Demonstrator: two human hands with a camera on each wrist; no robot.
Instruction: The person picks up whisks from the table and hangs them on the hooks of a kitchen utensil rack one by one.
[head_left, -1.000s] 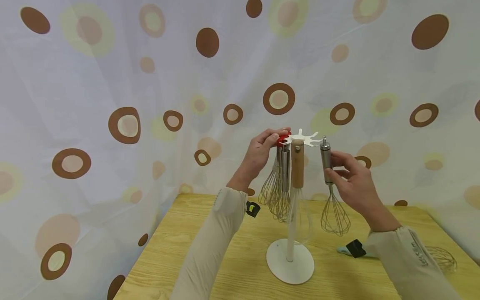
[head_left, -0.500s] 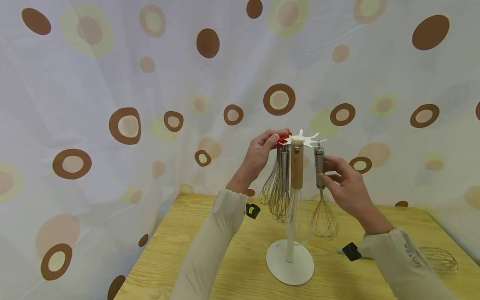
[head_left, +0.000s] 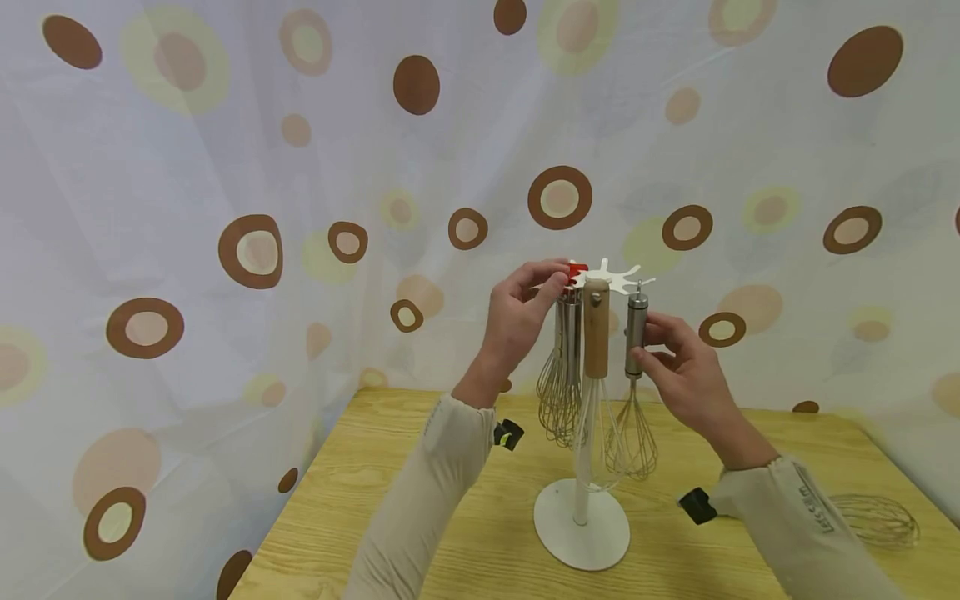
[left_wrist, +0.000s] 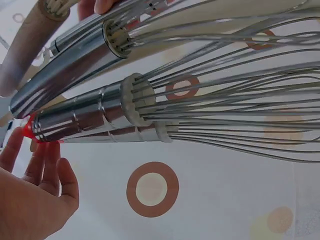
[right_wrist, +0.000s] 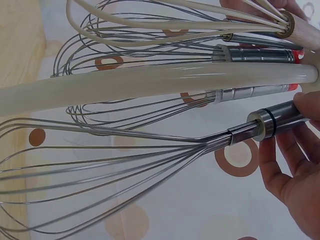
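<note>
My right hand pinches the steel handle of a balloon whisk between thumb and fingers. The whisk hangs upright, its top loop right at an arm of the white rack; its wires fan out in the right wrist view. My left hand pinches the red end of a steel-handled whisk at the rack's left side. Another red-ended whisk hangs behind that one, and a plain steel whisk hangs beside it. In front hangs a whisk with a wooden handle and pale wires.
The rack stands on a round white base on the wood-grain table. A whisk lies at the right, partly hidden by the right sleeve. Behind the table hangs a dotted curtain.
My right hand has brought its whisk leftward to the rack's arm, and the wires swing left. The red-ended whisks have shifted right, and my left fingers have drawn back from over the red ends.
</note>
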